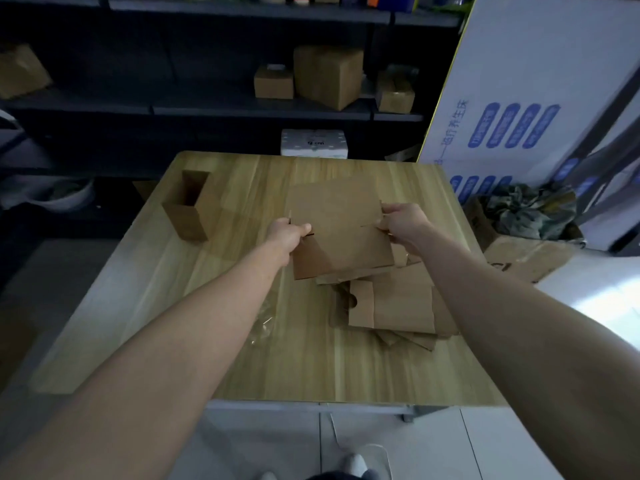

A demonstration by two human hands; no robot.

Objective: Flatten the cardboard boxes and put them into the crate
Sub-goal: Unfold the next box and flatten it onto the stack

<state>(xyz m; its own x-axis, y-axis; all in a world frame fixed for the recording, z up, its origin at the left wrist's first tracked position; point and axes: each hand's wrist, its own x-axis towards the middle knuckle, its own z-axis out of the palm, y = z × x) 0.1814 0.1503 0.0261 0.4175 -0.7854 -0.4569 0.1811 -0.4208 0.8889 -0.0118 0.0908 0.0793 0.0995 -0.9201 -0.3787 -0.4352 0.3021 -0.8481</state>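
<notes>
Apparently both hands' fingers [304, 229] pinch the flattened box [341, 230] at opposite edges.

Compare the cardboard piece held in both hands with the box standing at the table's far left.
The held piece is flat; the standing box is upright and open-topped. The held piece is gripped by the left hand and right hand; the standing box is untouched. Both are plain brown cardboard.

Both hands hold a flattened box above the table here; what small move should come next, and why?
Probably lower the flat box onto the stack of flattened boxes just below it. The left hand and right hand grip its opposite edges and it already looks collapsed, while one upright box remains unflattened on the table.
</notes>
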